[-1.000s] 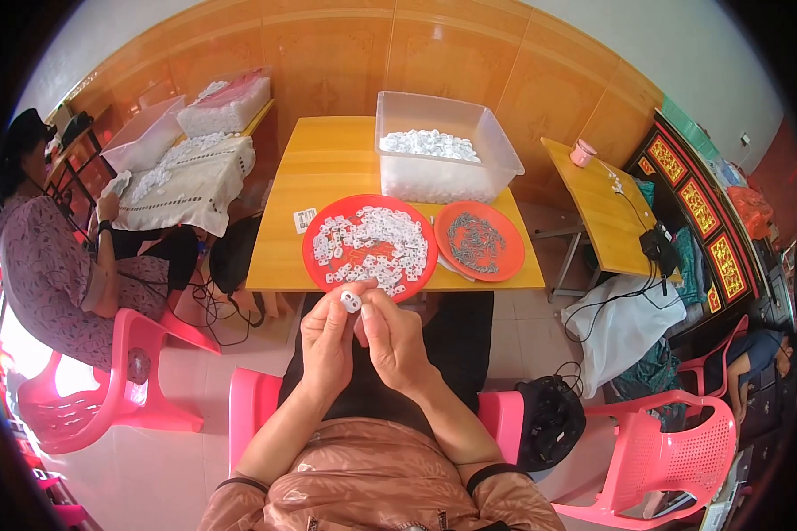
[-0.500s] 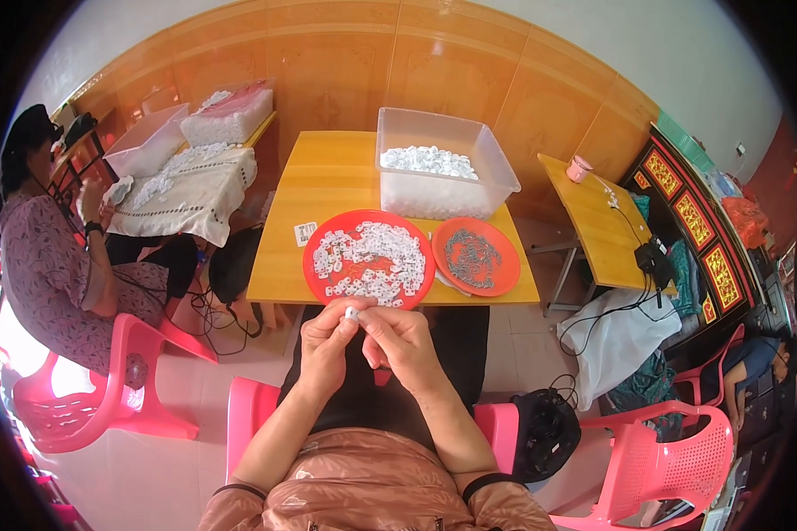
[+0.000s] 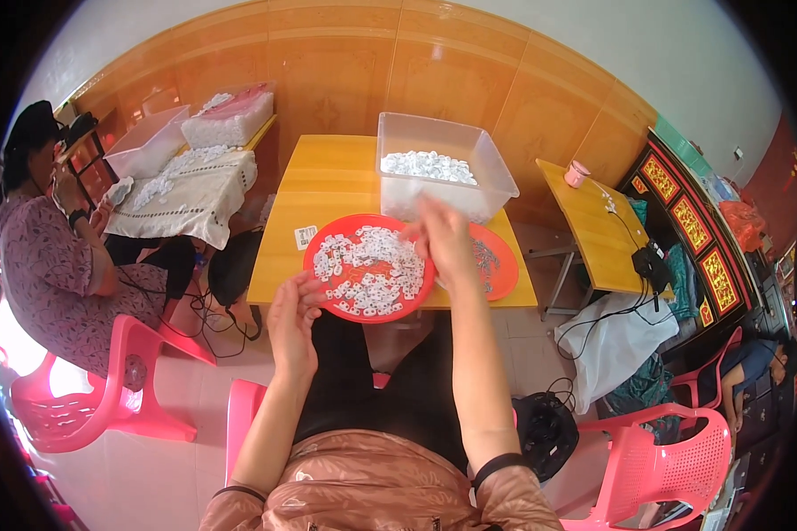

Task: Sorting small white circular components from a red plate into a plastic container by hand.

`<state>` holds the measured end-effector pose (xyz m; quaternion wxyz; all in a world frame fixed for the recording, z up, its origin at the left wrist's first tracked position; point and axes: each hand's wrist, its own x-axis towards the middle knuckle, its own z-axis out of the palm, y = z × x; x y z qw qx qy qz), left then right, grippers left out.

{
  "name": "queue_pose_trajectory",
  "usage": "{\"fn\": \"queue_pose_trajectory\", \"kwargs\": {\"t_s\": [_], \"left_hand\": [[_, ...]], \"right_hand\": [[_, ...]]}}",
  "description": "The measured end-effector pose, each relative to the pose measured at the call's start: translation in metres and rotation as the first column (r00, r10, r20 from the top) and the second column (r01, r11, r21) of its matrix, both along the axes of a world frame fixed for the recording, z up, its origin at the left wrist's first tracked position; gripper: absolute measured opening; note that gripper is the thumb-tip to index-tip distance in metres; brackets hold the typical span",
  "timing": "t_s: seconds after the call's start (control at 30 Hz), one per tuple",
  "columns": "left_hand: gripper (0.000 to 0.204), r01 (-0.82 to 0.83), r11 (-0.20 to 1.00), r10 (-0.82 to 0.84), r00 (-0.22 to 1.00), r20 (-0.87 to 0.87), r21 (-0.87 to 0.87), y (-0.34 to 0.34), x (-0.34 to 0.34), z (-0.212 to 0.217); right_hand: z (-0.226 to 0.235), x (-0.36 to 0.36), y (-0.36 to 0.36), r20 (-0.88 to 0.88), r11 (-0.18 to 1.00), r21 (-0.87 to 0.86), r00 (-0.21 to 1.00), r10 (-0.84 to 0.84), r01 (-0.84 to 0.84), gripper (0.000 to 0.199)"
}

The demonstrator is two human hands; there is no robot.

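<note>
Several small white plastic pieces [image 3: 376, 292] lie spread in a round red tray [image 3: 321, 303] at the table's near edge. My left hand [image 3: 294, 320] hovers at the tray's lower left rim, fingers loosely curved and apart, with no piece visible in it. Over the tray's right rim is my right hand [image 3: 443, 241], smeared by motion, so whether it holds anything cannot be made out. Partly behind that hand, an orange-red plate [image 3: 501, 285] bears small grey metal parts [image 3: 484, 258]. A clear plastic bin [image 3: 496, 181] of white pieces stands behind the tray.
A white card [image 3: 305, 236] lies left of the tray on the yellow table [image 3: 314, 177]. At the left a person [image 3: 58, 230] sits by a cloth-covered table [image 3: 190, 190]. To the right are another yellow table [image 3: 593, 234], cables and pink chairs [image 3: 660, 460].
My hands have parted from their pinch around a small white piece. The right has swung forward and right over the tray; the left has moved slightly left and opened. The tray sits slightly nearer.
</note>
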<state>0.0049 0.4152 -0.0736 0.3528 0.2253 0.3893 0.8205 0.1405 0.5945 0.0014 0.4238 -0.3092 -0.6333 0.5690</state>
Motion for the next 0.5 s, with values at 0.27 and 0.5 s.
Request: {"fn": "queue_pose_trajectory", "kwargs": {"t_s": [0.27,0.5], "left_hand": [[0.017,-0.091,0.992,0.097,0.993,0.072,-0.082,0.001,-0.005,-0.008],[0.017,-0.057,0.993,0.064,0.996,0.068,-0.103,0.002,-0.003,-0.008]], "right_hand": [[-0.074,-0.017,0.016,0.339,0.901,0.429,0.935,-0.1,-0.059,0.02],[-0.12,-0.038,0.014,0.639,0.762,0.602,0.717,-0.279,-0.241,0.02]]}}
